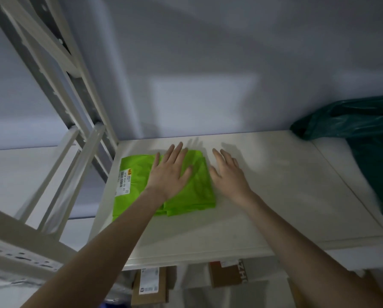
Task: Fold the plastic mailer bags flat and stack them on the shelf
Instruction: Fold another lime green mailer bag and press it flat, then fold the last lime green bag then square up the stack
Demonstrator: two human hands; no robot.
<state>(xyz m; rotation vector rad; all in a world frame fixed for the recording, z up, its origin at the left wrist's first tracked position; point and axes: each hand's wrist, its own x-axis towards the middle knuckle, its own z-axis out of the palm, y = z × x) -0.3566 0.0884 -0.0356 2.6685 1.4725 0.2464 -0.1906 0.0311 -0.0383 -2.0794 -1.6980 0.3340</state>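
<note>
Green mailer bag (199, 192), folded into a flat rectangle, is being pressed down on the white shelf (275, 187) near its back left corner, close to the wall. It is being held in place by the left hand (170, 172), which is lying palm-down on the plastic with fingers straight and spread. The right hand (228, 174) is being held just beside the bag's right edge, fingers extended and slightly apart; whether it is touching the shelf surface or hovering over it cannot be told. A white shipping label (124, 182) with a barcode and printed numbers is being shown on the bag's left portion, beyond the left hand. At the shelf's far right, well apart from the green bag, a dark teal plastic bag (363, 138) is lying crumpled and unfolded against the wall. The shelf is being carried by a pale metal rack frame (59, 103), whose slotted uprights are seen at the left. Below the shelf's front edge, cardboard boxes (149, 285) with labels are being stored on a lower level.
</note>
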